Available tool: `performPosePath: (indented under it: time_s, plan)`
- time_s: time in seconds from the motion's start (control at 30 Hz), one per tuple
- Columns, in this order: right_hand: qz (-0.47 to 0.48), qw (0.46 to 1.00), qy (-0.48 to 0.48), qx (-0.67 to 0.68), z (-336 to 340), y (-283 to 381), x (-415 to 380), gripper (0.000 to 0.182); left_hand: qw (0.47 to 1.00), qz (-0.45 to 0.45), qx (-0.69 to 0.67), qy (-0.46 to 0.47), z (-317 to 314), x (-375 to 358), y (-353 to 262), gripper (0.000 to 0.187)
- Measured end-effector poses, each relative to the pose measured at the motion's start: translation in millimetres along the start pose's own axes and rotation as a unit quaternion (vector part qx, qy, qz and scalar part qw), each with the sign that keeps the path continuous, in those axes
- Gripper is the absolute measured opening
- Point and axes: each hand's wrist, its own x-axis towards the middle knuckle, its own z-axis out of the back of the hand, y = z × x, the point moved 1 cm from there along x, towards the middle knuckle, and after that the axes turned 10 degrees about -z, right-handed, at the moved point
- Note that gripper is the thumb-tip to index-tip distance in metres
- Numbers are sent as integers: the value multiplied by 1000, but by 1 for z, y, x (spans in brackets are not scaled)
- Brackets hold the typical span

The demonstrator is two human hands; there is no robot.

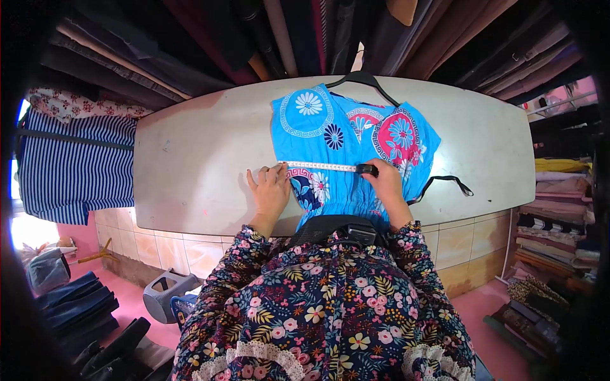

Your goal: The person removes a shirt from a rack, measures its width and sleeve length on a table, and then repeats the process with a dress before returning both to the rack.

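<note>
A blue dress (343,147) with flower and key-pattern prints lies on the table, a black hanger (363,79) at its neckline. Across its chest stretches a white tape measure (323,167), pulled out of a small black case. My left hand (271,193) is at the dress's left edge, with fingertips closed on the free end of the tape and the outer finger spread away. In my right hand (386,184) the black case is gripped over the dress's right side. The lower part of the dress is hidden by my body.
The pale table (203,159) has rounded corners. Dark hanging clothes (286,32) line its far side. A striped garment (76,159) hangs at the left. Folded fabrics (556,209) are stacked at the right. A grey stool (166,293) stands on the pink floor. A black strap (448,181) lies right of the dress.
</note>
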Motion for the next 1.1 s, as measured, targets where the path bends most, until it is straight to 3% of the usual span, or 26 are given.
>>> performPosePath:
  time_s: [0.47, 1.1]
  plan:
    - [-132, 991, -30, 18, 59, -47, -18, 29, 999, -16, -10, 28, -1, 4, 2, 37]
    - [-192, 976, -104, -4, 104, -126, -42, 29, 999, -33, 0, 43, -7, 7, -2, 38]
